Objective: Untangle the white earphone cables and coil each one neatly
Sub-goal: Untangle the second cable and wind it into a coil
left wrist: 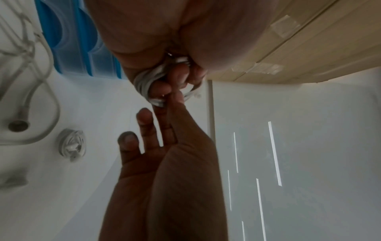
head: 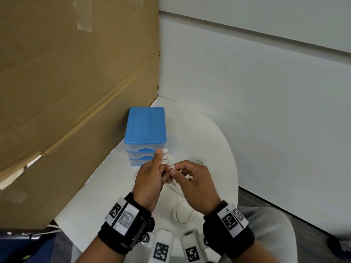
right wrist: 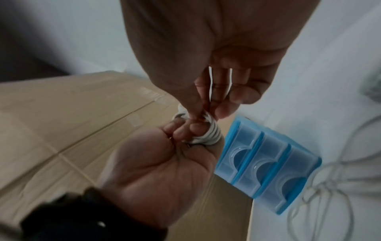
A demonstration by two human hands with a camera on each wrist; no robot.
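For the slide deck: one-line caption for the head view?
Left hand holds white earphone cable coil while right hand pinches its strand, beside blue mini drawer unit.

Setup is a small white table (head: 214, 133) with a rounded edge, tucked into a corner. On the left there's a big sheet of brown cardboard (head: 72, 88) standing up like a wall, creased across the middle, with a bit of clear tape (head: 83, 16) stuck near the top. Behind and to the right is a plain white wall (head: 266, 103) with a horizontal groove running across it. A little blue-topped plastic drawer unit (head: 145, 135) sits on the table right against the cardboard. Grey carpet-ish floor (head: 303, 221) shows at lower right. Lighting is soft and even, slightly cool.
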